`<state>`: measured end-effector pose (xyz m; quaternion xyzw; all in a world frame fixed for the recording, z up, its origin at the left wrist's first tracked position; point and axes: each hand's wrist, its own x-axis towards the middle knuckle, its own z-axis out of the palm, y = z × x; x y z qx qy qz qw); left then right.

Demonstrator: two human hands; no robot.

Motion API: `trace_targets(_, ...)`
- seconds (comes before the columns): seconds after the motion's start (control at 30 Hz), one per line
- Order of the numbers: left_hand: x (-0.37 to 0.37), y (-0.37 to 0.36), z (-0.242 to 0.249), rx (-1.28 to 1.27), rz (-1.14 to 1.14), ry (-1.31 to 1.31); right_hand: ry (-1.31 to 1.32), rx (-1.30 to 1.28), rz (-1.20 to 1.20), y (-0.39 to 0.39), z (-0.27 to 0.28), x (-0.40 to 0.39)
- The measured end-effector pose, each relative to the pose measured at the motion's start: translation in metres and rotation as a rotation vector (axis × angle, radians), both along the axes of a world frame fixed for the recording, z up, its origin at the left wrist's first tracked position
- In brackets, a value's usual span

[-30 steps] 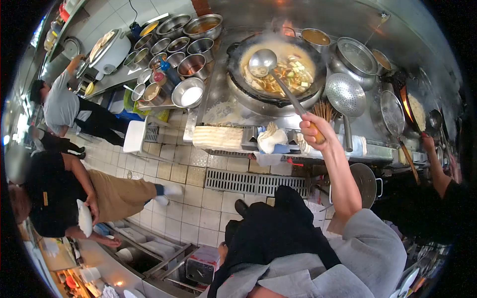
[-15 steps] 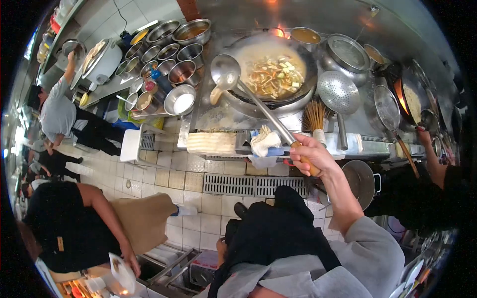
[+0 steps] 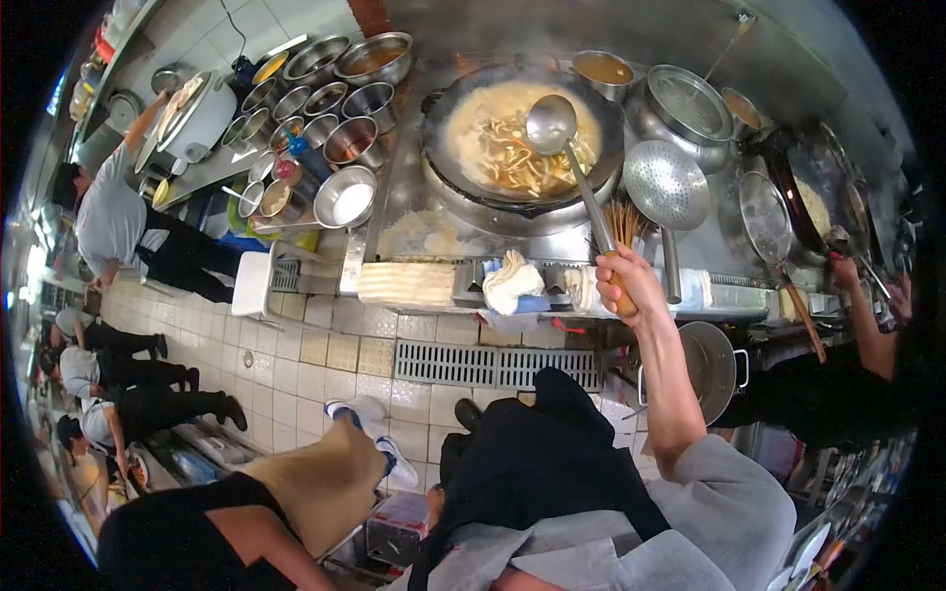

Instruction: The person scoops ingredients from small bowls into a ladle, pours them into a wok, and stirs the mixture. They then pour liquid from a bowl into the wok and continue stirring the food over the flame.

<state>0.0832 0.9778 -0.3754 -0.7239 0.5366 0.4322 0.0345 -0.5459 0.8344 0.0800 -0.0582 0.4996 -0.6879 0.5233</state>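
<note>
My right hand is wrapped round the wooden grip of a long steel ladle. The ladle's bowl hangs over the right part of a large wok. Inside the wok, a cloudy broth surrounds noodle-like strips and vegetable pieces. Only a sliver of my left hand shows beside my dark apron, low in the view; its fingers are hidden. A perforated strainer rests right of the wok, near a bamboo brush partly behind the ladle's handle.
Steel containers crowd the left counter, with a bowl of white powder at the front. Folded cloths lie along the stove edge. A large pot stands low at right. A co-worker in tan trousers is close at left.
The ladle has moved right, from the wok's left rim to over the broth. Flames behind the wok no longer show. The nearby co-worker at left has shifted toward me.
</note>
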Motion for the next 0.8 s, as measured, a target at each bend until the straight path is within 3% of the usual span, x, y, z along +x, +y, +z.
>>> trace_targets(0.17, -0.033, -0.016, 0.037, -0.009, 0.038, 0.062, -0.028, -0.065, 0.041, -0.017, -0.021, -0.019)
trace_targets(0.4, -0.113, -0.046, 0.135, 0.012, 0.145, 0.178, -0.214, -0.144, 0.065, -0.034, -0.029, -0.042)
trace_targets(0.5, -0.113, -0.035, 0.126, -0.07, 0.17, 0.255, -0.232, -0.159, 0.086, -0.046, -0.032, -0.052)
trace_targets(0.63, -0.1, -0.027, 0.093, -0.068, -0.011, -0.065, -0.256, -0.159, 0.14, -0.058, -0.034, -0.064)
trace_targets(0.7, -0.094, -0.02, 0.087, -0.144, -0.041, -0.037, -0.247, -0.158, 0.153, -0.062, -0.035, -0.065)
trace_targets(0.8, -0.096, -0.014, 0.102, -0.049, 0.133, 0.215, -0.287, -0.16, 0.167, -0.066, -0.037, -0.065)
